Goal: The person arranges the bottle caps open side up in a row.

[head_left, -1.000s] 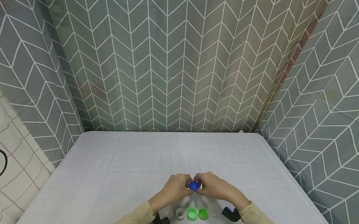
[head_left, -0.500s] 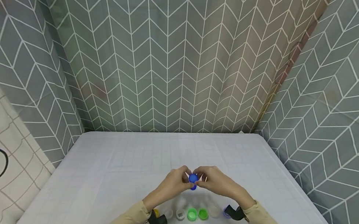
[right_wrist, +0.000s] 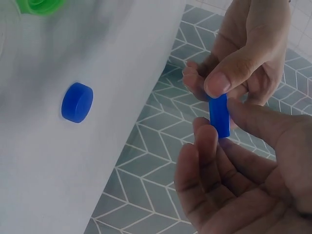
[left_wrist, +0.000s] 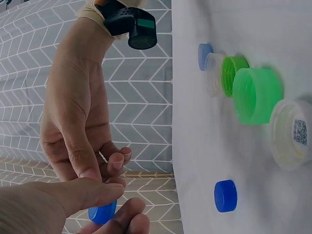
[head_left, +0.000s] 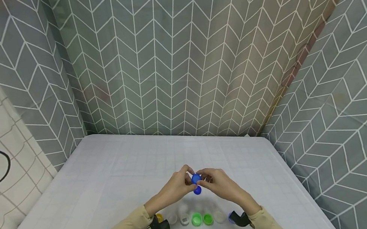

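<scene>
Between my two hands a blue bottle cap (head_left: 195, 179) is held up above the table. My left hand (head_left: 175, 187) pinches it from the left, and my right hand (head_left: 220, 183) pinches its other side with thumb and fingertips. The right wrist view shows this held cap (right_wrist: 220, 116) edge-on, its ends covered by fingers of both hands. A second blue cap (head_left: 197, 190) lies on the table just below the hands and appears alone on the white cloth in the left wrist view.
Along the near side of the white table (head_left: 125, 166) runs a row of caps: a yellow cap (head_left: 159, 217), clear or white caps (head_left: 184, 219), a light green cap (head_left: 196, 219), a darker green cap (head_left: 208, 219) and a pale blue-violet cap (head_left: 230, 218). Patterned curtains stand behind.
Both hands have lifted the blue cap and moved slightly away from the body, so the second blue cap beneath has come into sight. The yellow cap by the left wrist is now uncovered.
</scene>
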`<act>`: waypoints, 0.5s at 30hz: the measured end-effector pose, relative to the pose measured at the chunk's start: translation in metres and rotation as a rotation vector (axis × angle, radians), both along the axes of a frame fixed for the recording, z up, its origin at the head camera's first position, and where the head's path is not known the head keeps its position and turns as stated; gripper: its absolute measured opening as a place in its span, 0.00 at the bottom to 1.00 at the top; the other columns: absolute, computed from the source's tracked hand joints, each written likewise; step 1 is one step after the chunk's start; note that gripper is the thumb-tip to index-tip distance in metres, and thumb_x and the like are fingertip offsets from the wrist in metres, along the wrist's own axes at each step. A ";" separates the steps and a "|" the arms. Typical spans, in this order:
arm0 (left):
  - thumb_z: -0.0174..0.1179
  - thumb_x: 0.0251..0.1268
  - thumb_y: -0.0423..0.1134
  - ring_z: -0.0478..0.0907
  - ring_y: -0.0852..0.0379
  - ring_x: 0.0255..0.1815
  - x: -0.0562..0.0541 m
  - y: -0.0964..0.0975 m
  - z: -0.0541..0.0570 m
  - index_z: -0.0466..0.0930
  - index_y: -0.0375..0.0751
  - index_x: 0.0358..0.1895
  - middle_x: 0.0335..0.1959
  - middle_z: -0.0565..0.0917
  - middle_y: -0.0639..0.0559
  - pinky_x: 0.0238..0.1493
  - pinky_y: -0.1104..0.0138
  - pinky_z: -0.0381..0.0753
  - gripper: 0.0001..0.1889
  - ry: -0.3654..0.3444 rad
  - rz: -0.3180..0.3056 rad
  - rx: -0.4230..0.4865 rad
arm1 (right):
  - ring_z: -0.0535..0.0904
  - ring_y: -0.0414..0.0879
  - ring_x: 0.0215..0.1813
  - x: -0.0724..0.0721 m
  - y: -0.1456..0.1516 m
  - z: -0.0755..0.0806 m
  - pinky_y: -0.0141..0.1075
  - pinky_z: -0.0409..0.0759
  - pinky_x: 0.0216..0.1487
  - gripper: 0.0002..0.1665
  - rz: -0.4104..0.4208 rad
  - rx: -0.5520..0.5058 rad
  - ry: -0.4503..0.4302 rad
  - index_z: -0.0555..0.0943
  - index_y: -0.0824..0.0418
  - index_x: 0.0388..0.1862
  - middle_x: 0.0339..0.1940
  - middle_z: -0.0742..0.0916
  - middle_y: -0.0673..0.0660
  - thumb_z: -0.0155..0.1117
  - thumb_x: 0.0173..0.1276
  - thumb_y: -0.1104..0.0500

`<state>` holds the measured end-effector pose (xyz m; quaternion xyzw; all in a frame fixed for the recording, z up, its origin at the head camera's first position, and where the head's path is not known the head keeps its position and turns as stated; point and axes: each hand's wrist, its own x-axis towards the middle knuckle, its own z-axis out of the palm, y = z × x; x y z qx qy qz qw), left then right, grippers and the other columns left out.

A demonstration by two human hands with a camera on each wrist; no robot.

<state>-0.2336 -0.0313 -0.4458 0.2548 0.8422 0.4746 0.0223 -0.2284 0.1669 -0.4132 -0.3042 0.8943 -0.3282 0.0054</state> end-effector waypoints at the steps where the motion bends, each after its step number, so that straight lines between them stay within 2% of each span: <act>1: 0.66 0.59 0.34 0.78 0.65 0.25 0.000 0.000 0.000 0.69 0.38 0.50 0.25 0.83 0.56 0.29 0.73 0.78 0.19 0.004 -0.001 0.005 | 0.81 0.40 0.35 0.000 0.000 0.000 0.28 0.79 0.36 0.20 -0.005 -0.004 0.003 0.80 0.62 0.55 0.36 0.86 0.49 0.62 0.69 0.51; 6: 0.66 0.60 0.36 0.79 0.65 0.26 0.001 -0.001 0.002 0.69 0.39 0.50 0.27 0.84 0.54 0.30 0.73 0.78 0.19 0.007 0.001 0.017 | 0.80 0.40 0.35 0.000 0.001 -0.001 0.29 0.79 0.35 0.18 -0.021 -0.035 0.019 0.81 0.61 0.53 0.36 0.86 0.49 0.63 0.68 0.53; 11: 0.62 0.64 0.39 0.80 0.62 0.28 0.001 -0.003 0.005 0.70 0.40 0.48 0.31 0.86 0.49 0.29 0.71 0.77 0.14 0.001 0.009 0.032 | 0.79 0.37 0.35 -0.001 0.002 -0.003 0.29 0.79 0.38 0.13 -0.026 -0.070 0.083 0.82 0.57 0.48 0.37 0.87 0.47 0.65 0.66 0.54; 15: 0.59 0.68 0.43 0.81 0.59 0.31 0.001 -0.005 0.007 0.72 0.43 0.45 0.33 0.87 0.50 0.31 0.70 0.77 0.10 0.019 0.017 0.043 | 0.81 0.38 0.35 -0.002 0.003 -0.003 0.29 0.80 0.38 0.10 -0.027 -0.094 0.131 0.83 0.56 0.45 0.38 0.87 0.47 0.67 0.65 0.57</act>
